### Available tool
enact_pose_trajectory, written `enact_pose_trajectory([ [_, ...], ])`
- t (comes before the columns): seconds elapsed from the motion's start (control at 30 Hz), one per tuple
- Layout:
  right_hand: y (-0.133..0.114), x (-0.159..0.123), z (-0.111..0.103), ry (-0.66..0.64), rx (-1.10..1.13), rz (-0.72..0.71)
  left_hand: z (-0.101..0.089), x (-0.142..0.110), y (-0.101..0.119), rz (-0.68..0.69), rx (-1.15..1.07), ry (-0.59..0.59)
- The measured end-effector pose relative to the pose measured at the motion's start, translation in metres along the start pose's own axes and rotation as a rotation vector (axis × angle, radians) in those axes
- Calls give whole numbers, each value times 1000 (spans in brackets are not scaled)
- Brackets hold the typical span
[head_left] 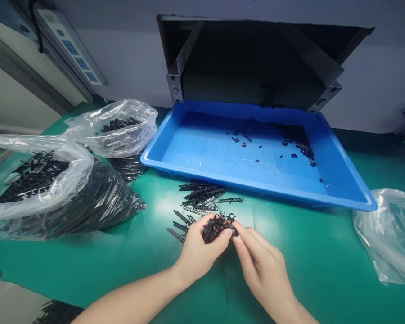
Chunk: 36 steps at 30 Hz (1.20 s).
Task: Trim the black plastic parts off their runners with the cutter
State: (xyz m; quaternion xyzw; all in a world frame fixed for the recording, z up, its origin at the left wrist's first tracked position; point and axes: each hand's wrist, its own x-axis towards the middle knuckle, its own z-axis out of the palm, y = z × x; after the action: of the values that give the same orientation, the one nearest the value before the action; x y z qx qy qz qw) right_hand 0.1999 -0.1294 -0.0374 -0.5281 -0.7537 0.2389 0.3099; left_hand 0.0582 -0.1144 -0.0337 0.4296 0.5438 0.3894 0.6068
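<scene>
My left hand point(200, 252) is wrapped round a clump of small black plastic parts point(213, 228), some with ring-shaped ends. The thumb and fingers of my right hand point(263, 256) pinch a black part point(234, 228) at the right side of that clump, and the two hands almost touch. Just beyond them, a pile of long, thin black plastic strips point(202, 193) with rows of holes lies on the green table point(148, 274). Several more strips point(177, 227) are spread to the left of my left hand.
A blue tray point(256, 184) with scattered black bits stands behind the pile, below a dark wall opening point(249, 63) with a conveyor belt. Clear bags point(97, 193) of black parts stand at left. Another clear bag point(388, 234) lies at right. A power strip point(72, 47) hangs upper left.
</scene>
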Motion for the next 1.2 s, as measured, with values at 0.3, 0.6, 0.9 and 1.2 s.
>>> enact_pose_trajectory([
  [0.3, 4, 4, -8, 0, 12, 4, -1, 2, 7, -27, -16, -11],
  [0.6, 11, 3, -14, -98, -38, -82, -2, 3, 7, -61, -46, -111],
  [0.9, 9, 3, -18, -60, -116, -130, -2, 3, 7, -42, 26, -95],
  [1.2, 7, 4, -17, -69, -78, -105, -1, 3, 6, -20, 8, -85],
])
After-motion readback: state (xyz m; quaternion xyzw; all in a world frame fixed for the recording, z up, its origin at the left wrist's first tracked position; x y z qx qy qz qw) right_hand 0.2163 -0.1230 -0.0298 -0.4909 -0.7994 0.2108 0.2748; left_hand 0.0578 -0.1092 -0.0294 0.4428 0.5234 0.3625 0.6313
